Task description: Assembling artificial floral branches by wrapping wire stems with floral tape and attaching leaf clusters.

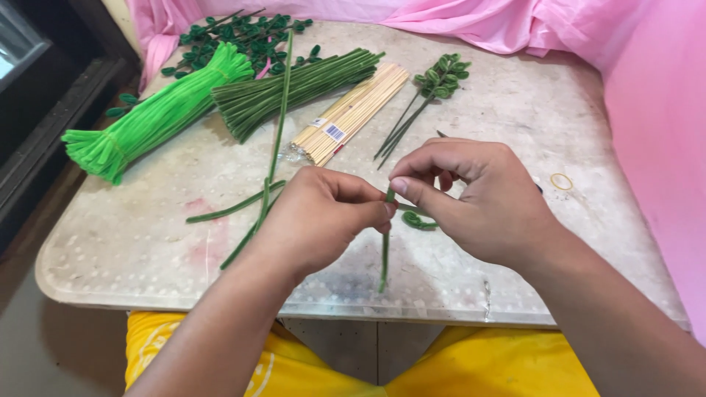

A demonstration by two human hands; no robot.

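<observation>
Both hands pinching one dark green pipe cleaner [384, 246] over the front edge of the desk [515, 110], left hand [320, 217] closed on it with thumb and forefinger, right hand [471, 198] nipping the top end, so probably mid-twist on a stem piece, next bit likely needing a tight, steady bend near the tip. Wrists angled in toward each other, forearms low, fingers curled. Further back: loose green stems, wooden sticks [351, 112], bright green bundle [158, 114], finished leaf sprigs [440, 77].
</observation>
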